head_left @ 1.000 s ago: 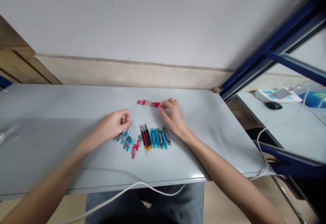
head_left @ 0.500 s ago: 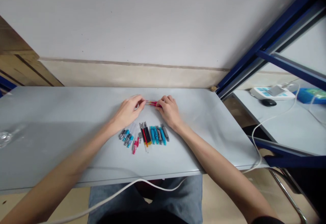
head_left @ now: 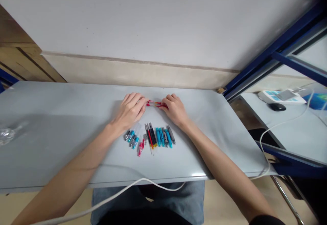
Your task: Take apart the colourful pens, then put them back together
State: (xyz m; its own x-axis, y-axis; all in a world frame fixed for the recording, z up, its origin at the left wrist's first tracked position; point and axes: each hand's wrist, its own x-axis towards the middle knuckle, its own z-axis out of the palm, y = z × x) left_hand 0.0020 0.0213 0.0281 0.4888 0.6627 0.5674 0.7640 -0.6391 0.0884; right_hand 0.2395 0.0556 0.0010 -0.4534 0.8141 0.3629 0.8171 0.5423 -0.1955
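Note:
Near the back edge of the table, my left hand (head_left: 131, 110) and my right hand (head_left: 175, 109) face each other, closed on opposite ends of red-and-clear pens (head_left: 154, 103) lying sideways. How many pens there are is hard to tell, as my fingers cover their ends. In front of my hands sit several clear pen barrels with blue or grey tips (head_left: 132, 139), a red-and-clear pen part (head_left: 141, 147), a row of red and black refills (head_left: 151, 136), and several blue and grey pen grip sections (head_left: 165, 137).
A crumpled clear plastic bag (head_left: 7, 135) lies at the table's left. The white cable (head_left: 138, 181) crosses the front edge. Beyond a blue metal frame (head_left: 255, 64) on the right, another table holds a black mouse (head_left: 277, 107) and a white device (head_left: 268, 97). A wall rises behind.
My left hand has closed over the left end of the red pens, where it pinched near a thin tip before. More of the pens' middle shows between my hands. The view has shifted slightly.

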